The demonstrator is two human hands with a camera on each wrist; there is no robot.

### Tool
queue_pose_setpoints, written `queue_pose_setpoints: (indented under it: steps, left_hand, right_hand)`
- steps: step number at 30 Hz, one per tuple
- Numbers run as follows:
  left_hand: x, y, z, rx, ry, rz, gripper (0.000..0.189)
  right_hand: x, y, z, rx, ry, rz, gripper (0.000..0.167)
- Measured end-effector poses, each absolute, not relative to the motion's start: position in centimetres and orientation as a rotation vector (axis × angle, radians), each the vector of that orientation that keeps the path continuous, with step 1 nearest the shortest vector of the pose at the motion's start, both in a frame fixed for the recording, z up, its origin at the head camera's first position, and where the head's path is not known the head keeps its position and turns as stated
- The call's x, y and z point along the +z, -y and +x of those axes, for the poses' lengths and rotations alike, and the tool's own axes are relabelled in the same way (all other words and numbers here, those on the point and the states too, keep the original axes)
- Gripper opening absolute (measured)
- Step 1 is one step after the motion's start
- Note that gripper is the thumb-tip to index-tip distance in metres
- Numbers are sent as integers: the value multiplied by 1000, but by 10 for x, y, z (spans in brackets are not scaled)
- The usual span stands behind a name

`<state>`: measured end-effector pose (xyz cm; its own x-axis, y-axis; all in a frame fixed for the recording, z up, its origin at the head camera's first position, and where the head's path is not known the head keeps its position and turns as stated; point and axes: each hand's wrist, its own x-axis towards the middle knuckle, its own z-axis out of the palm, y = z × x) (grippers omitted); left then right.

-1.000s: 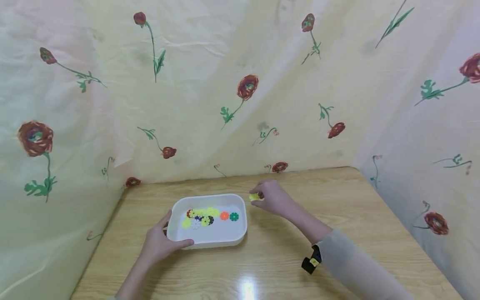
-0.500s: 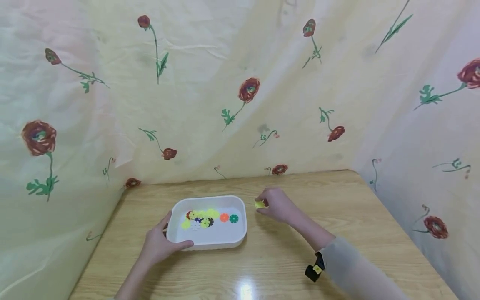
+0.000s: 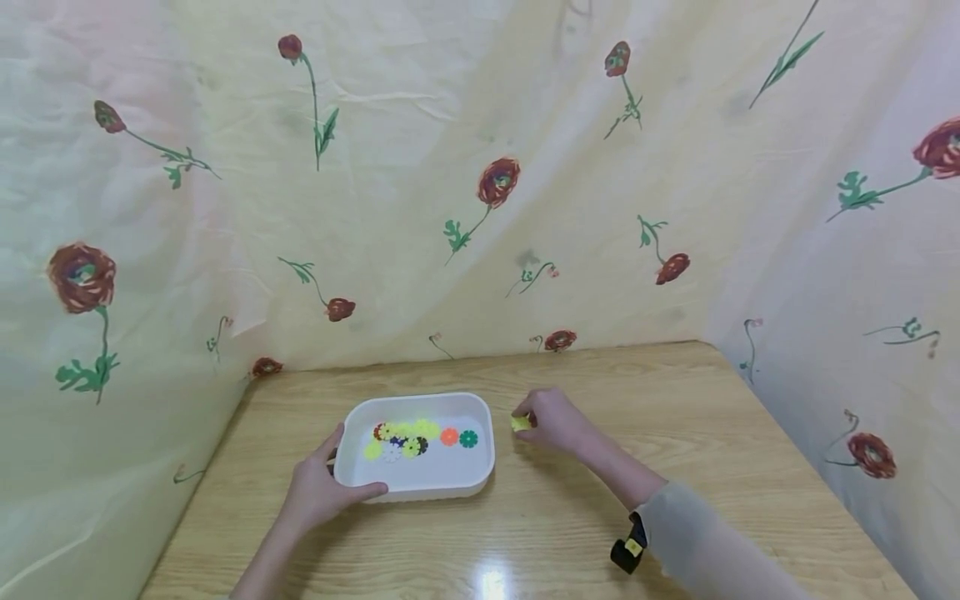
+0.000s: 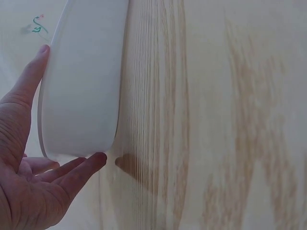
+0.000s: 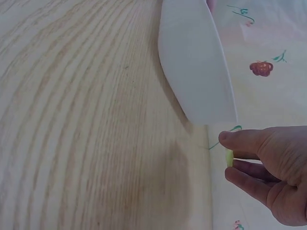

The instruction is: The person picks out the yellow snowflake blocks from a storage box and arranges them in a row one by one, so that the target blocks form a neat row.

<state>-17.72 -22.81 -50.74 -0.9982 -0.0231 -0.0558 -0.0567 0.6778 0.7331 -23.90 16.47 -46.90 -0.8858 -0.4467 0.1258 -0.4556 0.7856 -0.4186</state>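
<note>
A white plastic tray [image 3: 450, 473] with rounded corners stands on the wooden table. In it lie several small flower-shaped plastic discs: an orange disc [image 3: 449, 436], a green disc [image 3: 468, 438], a white disc [image 3: 392, 452] and a cluster of mostly yellow ones. My left hand [image 3: 318, 485] holds the tray's near left corner, thumb along the front rim and fingers at the left side. Just right of the tray, my right hand [image 3: 558, 422] pinches a yellow disc [image 5: 230, 157] between thumb and fingers, above the table. The fingers partly cover this disc.
The wooden table [image 3: 420, 550] runs back to a cloth [image 3: 405, 208] with printed red flowers, which hangs behind and at both sides. A black strap with a small device [image 3: 628, 546] sits on the right wrist.
My right hand has moved a little right and toward me, still pinching the yellow disc. The left hand stays on the tray. The head view has tilted slightly.
</note>
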Motion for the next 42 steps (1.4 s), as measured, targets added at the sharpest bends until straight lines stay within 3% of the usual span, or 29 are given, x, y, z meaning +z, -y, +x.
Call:
queue_pose_setpoints:
  steps: [42]
  left_hand:
    - [-507, 227, -176, 1220, -2853, -75, 134]
  right_hand:
    - [-510, -163, -236, 731, 2951, 813, 18]
